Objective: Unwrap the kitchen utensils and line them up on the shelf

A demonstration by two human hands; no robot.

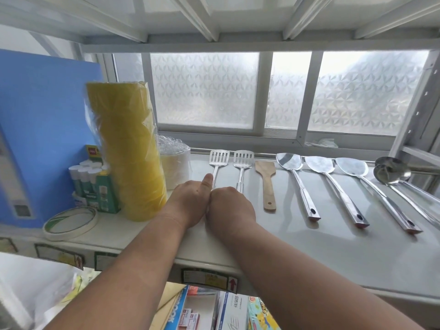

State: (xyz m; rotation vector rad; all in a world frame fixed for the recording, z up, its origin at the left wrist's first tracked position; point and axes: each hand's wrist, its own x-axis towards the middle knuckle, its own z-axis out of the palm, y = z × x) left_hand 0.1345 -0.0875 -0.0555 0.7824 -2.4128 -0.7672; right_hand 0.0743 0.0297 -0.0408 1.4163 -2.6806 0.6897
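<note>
On the white shelf (pixel 309 248), unwrapped utensils lie in a row with their heads toward the window. From left to right they are two steel slotted spatulas (pixel 219 158) (pixel 243 159), a wooden spatula (pixel 267 184), three steel turners (pixel 289 160) (pixel 320 164) (pixel 352 166) and two ladles (pixel 390 173) at the far right. My left hand (pixel 190 201) is curled on the left slotted spatula's handle, thumb lying beside it. My right hand (pixel 231 208) covers the second slotted spatula's handle. The two hands touch side by side, and their fingers are hidden.
A tall wrapped stack of yellow tape rolls (pixel 133 151) and a white stack (pixel 175 163) stand just left of the spatulas. A glue-stick box (pixel 95 184), blue folders (pixel 42 115) and a loose tape ring (pixel 71 220) sit farther left. A frosted window (pixel 204 91) backs the shelf. A rack post (pixel 419 103) rises at right.
</note>
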